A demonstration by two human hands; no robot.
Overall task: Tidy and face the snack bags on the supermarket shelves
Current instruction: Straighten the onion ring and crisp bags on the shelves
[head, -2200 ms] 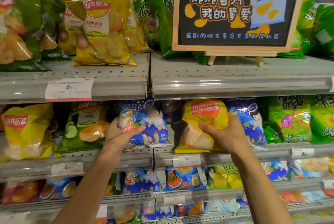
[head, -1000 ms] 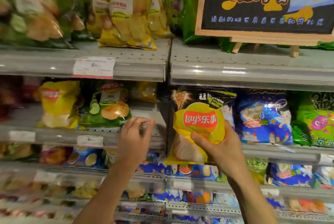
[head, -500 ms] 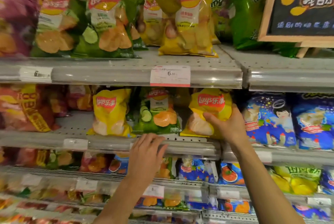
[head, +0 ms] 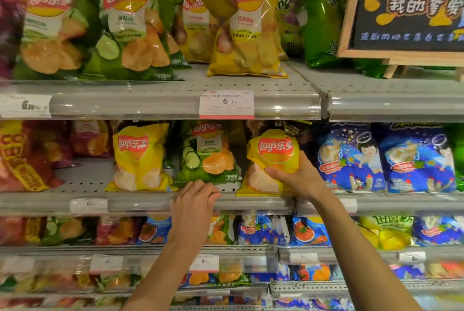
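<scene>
My right hand [head: 298, 176] grips a small yellow Lay's bag [head: 272, 155] that stands upright with its logo facing out, its base on the second shelf [head: 140, 201]. To its left stands a green cucumber Lay's bag [head: 209, 157], and further left another yellow Lay's bag [head: 140, 157]. My left hand [head: 194, 206] rests with curled fingers on the shelf's front rail just below the green bag, holding nothing.
Blue snack bags [head: 351, 160] stand to the right of the held bag. Large green and yellow Lay's bags [head: 247, 26] fill the top shelf, beside a chalkboard sign [head: 411, 6] at the right. A price tag [head: 226, 104] hangs above. Lower shelves hold several mixed bags.
My right hand carried the yellow bag leftward from the blue bags' section and set it beside the green bag. My left hand let go of a blue bag and dropped to the shelf rail.
</scene>
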